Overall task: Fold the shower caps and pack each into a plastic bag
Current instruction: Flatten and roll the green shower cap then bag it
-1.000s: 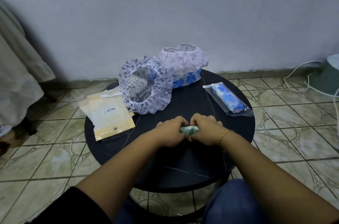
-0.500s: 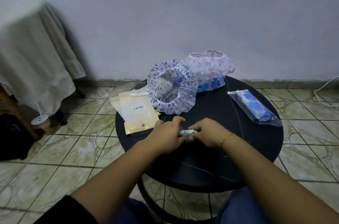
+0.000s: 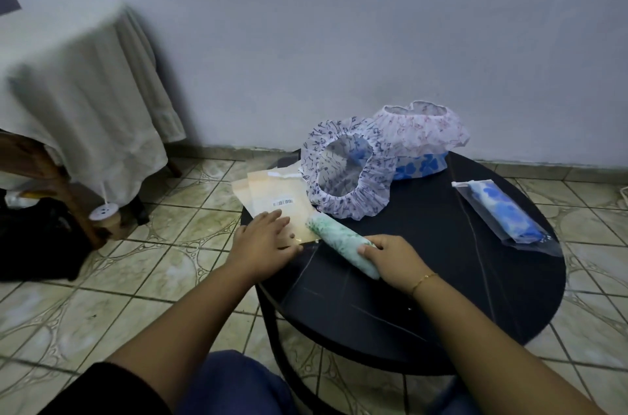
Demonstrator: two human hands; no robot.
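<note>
Left hand [image 3: 263, 244] moved onto bags [image 3: 278, 207], partly covering them.

black sleeve [image 3: 112, 391]; gold bracelet [image 3: 423, 279]; blue trousers [image 3: 234, 384]

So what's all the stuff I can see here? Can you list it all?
round table: one, black, right of centre
rolled cap: one, green and white, table front, right hand grips it
plastic bags: a small stack, pale yellowish, table's left edge
open caps: two, blue-print and pink-print, table back
blue flowered thing: one, under the pink cap
packed cap: one, blue, in clear bag, table right
cloth: one, white, draped at left
left hand: rests flat on the bags
right hand: holds the roll
</note>
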